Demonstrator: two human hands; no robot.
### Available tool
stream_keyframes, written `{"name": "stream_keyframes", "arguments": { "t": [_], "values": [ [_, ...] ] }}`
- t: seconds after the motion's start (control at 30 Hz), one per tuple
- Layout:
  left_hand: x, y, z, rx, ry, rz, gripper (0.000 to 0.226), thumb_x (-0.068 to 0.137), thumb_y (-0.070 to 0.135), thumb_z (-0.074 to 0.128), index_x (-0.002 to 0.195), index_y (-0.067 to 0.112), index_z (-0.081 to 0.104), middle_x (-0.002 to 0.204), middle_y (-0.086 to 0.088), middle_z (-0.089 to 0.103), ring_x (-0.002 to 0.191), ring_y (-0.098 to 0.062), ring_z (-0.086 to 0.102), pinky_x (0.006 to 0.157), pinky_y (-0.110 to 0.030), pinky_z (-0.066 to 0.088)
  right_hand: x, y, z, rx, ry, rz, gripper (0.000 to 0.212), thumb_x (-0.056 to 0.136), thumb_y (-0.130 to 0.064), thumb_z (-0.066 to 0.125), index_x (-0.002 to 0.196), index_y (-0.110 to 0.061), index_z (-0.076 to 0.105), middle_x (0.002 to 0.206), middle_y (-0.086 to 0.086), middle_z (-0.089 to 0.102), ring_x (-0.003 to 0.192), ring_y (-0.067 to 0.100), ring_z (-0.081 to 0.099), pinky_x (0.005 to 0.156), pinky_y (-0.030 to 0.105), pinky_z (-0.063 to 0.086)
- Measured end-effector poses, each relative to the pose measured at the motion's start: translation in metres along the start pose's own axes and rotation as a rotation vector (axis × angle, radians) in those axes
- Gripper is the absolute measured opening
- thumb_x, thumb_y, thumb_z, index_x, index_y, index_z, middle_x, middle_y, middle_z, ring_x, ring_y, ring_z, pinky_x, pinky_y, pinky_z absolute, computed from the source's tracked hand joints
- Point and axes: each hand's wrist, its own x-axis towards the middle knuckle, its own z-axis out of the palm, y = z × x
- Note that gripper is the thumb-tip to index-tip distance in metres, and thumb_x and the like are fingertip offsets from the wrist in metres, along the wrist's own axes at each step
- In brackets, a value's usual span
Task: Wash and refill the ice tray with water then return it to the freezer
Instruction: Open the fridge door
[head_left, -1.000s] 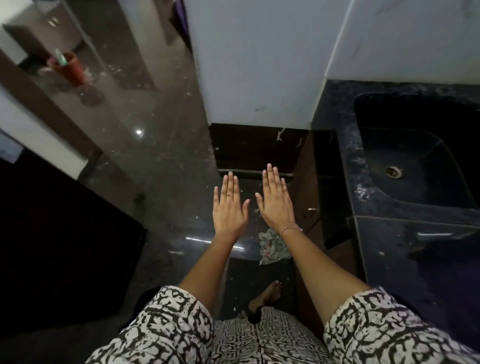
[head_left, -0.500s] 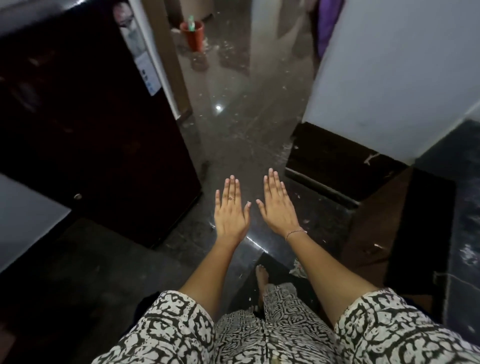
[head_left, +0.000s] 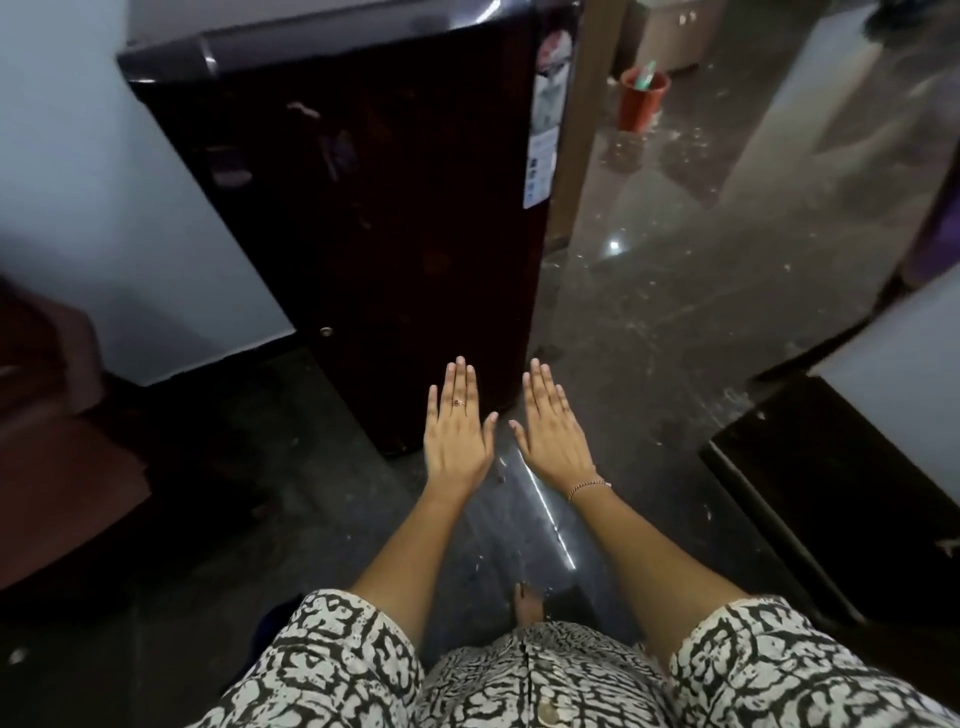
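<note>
While left hand (head_left: 457, 431) and right hand (head_left: 553, 434) hover flat, grip empty, fridge (head_left: 389, 208) stickers (head_left: 548, 114) unreadable.

Fridge (head_left: 363, 208) door closed, so the inside is hidden from me; its top runs off the upper edge. Sticker strip (head_left: 545, 119) on it: print too small to read. Red bucket (head_left: 642, 101) far back is blurred, can't tell what the green thing in it is. Brown furniture (head_left: 57, 441) cut by left edge, purple object (head_left: 935, 228) by right edge. My foot (head_left: 527, 603) is mostly hidden under my patterned garment (head_left: 519, 675).
</note>
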Motion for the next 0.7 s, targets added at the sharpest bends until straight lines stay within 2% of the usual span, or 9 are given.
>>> {"name": "stream_keyframes", "arguments": {
  "t": [0.23,0.4,0.53,0.7],
  "values": [
    [0.033,-0.029,-0.004,0.000,0.018,-0.194,0.070,0.094,0.047,0.001,0.149,0.005,-0.005,0.158,-0.011,-0.010,0.146,-0.020,-0.010,0.120,-0.038,-0.004,0.069,-0.020,0.005,-0.007,-0.028,-0.185,0.067,0.096,-0.043,0.010,0.148,-0.002,-0.003,0.157,0.013,-0.010,0.146,0.021,-0.012,0.119,0.034,-0.002],
    [0.054,-0.060,-0.010,-0.016,0.062,-0.234,0.068,0.095,0.046,0.004,0.148,0.004,-0.004,0.158,-0.012,-0.007,0.147,-0.020,-0.008,0.120,-0.039,0.000,0.114,-0.051,0.005,0.046,-0.014,-0.291,0.063,0.097,-0.041,0.007,0.148,-0.007,-0.006,0.157,0.009,-0.013,0.145,0.016,-0.014,0.118,0.032,-0.008],
    [0.084,-0.092,-0.027,-0.071,0.174,-0.290,0.065,0.099,0.041,0.015,0.147,0.002,-0.006,0.157,-0.014,-0.009,0.146,-0.020,-0.009,0.120,-0.037,0.000,0.154,-0.086,0.005,0.206,0.010,-0.264,0.057,0.102,-0.034,0.018,0.149,-0.008,-0.002,0.158,0.006,-0.010,0.144,0.010,-0.014,0.117,0.027,-0.009],
    [0.128,-0.147,-0.059,-0.171,0.361,-0.351,0.069,0.100,0.038,0.025,0.145,0.001,-0.013,0.155,-0.016,-0.015,0.146,-0.024,-0.011,0.120,-0.037,-0.004,0.203,-0.151,0.002,0.473,0.019,-0.268,0.056,0.104,-0.031,0.026,0.150,-0.009,0.003,0.159,0.002,-0.004,0.143,0.005,-0.011,0.120,0.027,0.002]
  ]
}}
